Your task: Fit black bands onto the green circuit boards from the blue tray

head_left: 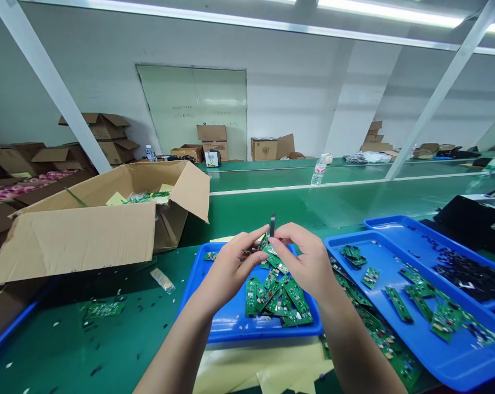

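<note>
Above a blue tray [231, 330], both of my hands work close together. My right hand [302, 257] pinches a thin black strip [272, 224], which stands upright between thumb and forefinger. Just left of it, my left hand [234, 265] is closed, thumb and forefinger around the edge of a small green circuit board [265, 241]; the fingers partly hide it. The strip's lower end is hidden by my right fingertips, so I cannot tell whether it touches the board. Below my hands lies a loose pile of green circuit boards [278, 298] in the tray.
A second blue tray [448, 369] with circuit boards stands at right, beside a blue tray of black parts [472, 273]. An open cardboard box [87, 235] stands at left. Near it are a clear packet [162, 280] and a board [105, 309]. A water bottle [319, 171] stands behind.
</note>
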A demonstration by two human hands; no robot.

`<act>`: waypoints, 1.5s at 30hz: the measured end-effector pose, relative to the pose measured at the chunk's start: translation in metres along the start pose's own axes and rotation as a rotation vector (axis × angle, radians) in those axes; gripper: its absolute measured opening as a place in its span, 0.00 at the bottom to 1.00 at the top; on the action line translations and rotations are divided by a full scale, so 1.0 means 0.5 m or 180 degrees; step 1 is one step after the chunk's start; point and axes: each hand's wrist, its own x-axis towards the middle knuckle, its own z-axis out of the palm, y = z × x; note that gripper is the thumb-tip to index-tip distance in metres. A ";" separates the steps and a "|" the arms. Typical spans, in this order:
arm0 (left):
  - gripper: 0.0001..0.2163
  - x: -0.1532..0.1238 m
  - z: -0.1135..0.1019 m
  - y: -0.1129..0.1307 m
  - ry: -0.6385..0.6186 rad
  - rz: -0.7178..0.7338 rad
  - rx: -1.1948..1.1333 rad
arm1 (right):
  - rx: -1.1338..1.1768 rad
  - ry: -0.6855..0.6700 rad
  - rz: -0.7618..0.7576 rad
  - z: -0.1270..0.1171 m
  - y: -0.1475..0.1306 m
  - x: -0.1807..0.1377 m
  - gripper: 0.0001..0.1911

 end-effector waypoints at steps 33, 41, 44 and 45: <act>0.11 -0.002 -0.023 0.016 0.0753 0.0880 -0.0134 | 0.3287 -0.1661 0.2083 0.013 0.010 0.009 0.14; 0.12 -0.003 -0.014 0.031 0.0571 -0.0022 -0.1197 | 0.1715 0.0139 0.1508 0.005 0.011 0.003 0.09; 0.14 0.000 -0.009 0.028 0.0656 -0.0149 -0.1369 | 0.1589 0.0045 0.1295 0.003 0.005 0.002 0.10; 0.14 0.002 -0.008 0.027 0.0687 -0.0163 -0.1397 | 0.1528 -0.0095 0.1246 0.004 0.001 0.000 0.11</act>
